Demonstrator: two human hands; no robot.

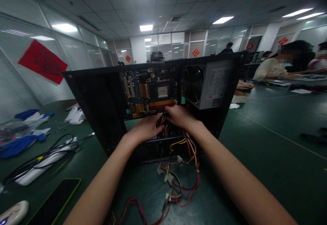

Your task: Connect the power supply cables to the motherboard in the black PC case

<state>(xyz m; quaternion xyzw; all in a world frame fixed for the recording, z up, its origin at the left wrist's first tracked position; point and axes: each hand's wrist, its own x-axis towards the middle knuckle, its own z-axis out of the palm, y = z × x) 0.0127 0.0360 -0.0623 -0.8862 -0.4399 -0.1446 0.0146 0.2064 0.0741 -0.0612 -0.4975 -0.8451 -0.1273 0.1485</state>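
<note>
An open black computer case (pixel 93 92) stands on the table, its inside facing me. In it are a motherboard (pixel 162 92) and a grey power supply (pixel 216 85) with a round fan grille. My left hand (pixel 146 128) is bent at the motherboard's lower edge, thumb and fingers closed around a bunch of thin coloured cables (pixel 166 129). Against the same edge, just below the orange memory slots (pixel 163 104), my right hand (pixel 180 116) is curled closed; what its fingertips pinch is hidden. Power supply wires (pixel 196 170) with white connectors hang out over the case's lower rim.
Left on the green table (pixel 258 129) lie a phone (pixel 55 203), a white power strip (pixel 44 165) with black cable, a pale rounded device (pixel 15 213), blue gloves (pixel 21 145) and plastic bags. Other people sit along the table at right, a co-worker's hands (pixel 245 86) near the case.
</note>
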